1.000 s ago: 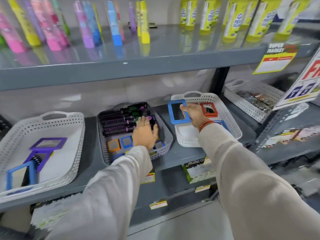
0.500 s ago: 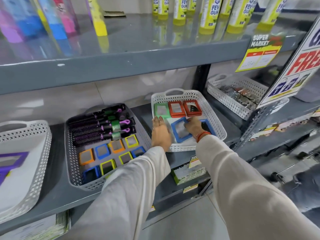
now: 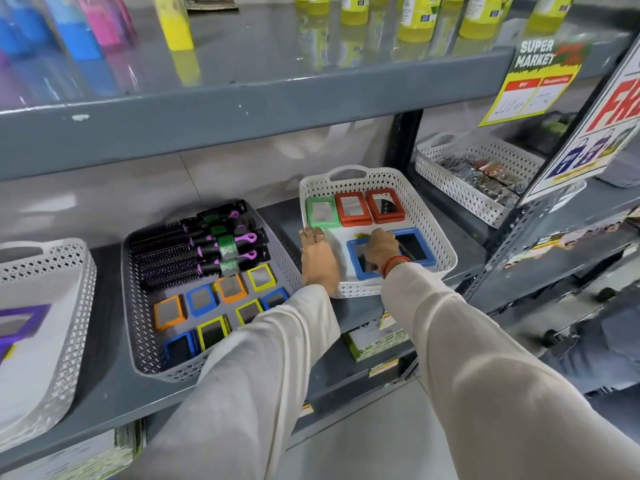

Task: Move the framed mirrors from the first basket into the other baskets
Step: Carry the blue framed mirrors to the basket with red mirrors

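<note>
Both our hands are at the white basket [image 3: 439, 233]. Our left hand [image 3: 318, 261] lies open, palm down on its near-left rim. Our right hand [image 3: 380, 245] rests on a blue mirror [image 3: 356, 262] lying flat inside; whether it grips the frame we cannot tell. Green [image 3: 322, 212] and red mirrors [image 3: 369, 207] line the far side. Small mirrors [image 3: 218, 301] fill the grey basket [image 3: 133, 327] beside the brushes [image 3: 194, 252].

Both arms, in pale long sleeves, reach forward side by side. The left hand [image 3: 318, 261] lies palm down, fingers together and extended. The right hand [image 3: 379, 249], a red band at its wrist, curls downward, fingertips apparently pressing.
</note>
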